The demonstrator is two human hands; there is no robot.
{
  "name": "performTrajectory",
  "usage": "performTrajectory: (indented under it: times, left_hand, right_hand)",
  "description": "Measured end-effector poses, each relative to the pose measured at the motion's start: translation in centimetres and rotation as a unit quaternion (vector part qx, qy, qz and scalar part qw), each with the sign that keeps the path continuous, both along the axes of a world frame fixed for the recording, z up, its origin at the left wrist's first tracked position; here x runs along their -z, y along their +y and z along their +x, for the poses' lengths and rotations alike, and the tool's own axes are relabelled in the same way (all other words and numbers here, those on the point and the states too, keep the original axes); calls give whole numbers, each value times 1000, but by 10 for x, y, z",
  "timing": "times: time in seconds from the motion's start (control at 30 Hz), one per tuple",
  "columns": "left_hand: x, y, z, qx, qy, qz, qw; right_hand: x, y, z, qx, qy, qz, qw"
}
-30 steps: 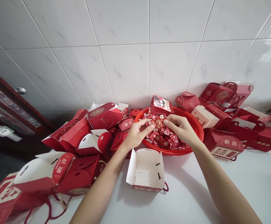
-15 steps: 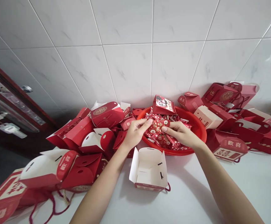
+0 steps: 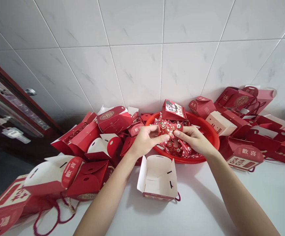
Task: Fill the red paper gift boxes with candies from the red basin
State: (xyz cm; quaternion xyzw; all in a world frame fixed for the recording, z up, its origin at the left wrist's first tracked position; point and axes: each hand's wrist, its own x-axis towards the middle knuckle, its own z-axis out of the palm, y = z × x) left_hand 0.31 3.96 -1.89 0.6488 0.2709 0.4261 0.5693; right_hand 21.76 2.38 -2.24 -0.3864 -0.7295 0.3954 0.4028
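Above a red plastic basin [image 3: 215, 137], both hands have hold of a small red wrapped packet [image 3: 166, 127] with white flowers and gold print. My left hand [image 3: 146, 139] grips its left side, thumb in front and fingers behind. My right hand [image 3: 194, 139] pinches its right end between thumb and fingers. More red flowered packets [image 3: 173, 149] fill the basin below. A red gift box [image 3: 173, 109] with a printed picture rests at the basin's back. In front of the basin stands an open box [image 3: 158, 177], white inside, with no contents showing.
Red gift boxes [image 3: 113, 119] crowd the left, some with open flaps and cord handles [image 3: 56, 219]. More boxes [image 3: 245, 155] are piled on the right, one cream box [image 3: 221, 123] among them. A tiled wall [image 3: 137, 72] rises behind. Keys [image 3: 16, 133] hang at a dark door on the left.
My left thumb has moved down across the front of the packet, and its fingers have shifted behind. The packet shows more of its face. The view has shifted slightly.
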Motion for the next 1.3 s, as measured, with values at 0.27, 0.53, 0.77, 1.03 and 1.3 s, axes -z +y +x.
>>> performTrajectory:
  times: [0.27,0.53,0.77,1.03,1.3]
  left_hand:
    - [6,3,2,-15,-14,18,1000]
    - [5,2,3,-21,-18,27,999]
    - [9,4,1,-5,13,33,999]
    - [9,8,1,-76,33,32,996]
    - [22,20,2,-140,76,-10,987]
  right_hand:
    - [-4,-3,0,-13,-22,-29,999]
    - [-5,-3,0,-32,-15,-32,999]
    - [-3,-4,-2,-34,-28,-30,999]
    - [0,0,-3,85,-17,-62,994]
    - [11,15,19,59,45,-173,982]
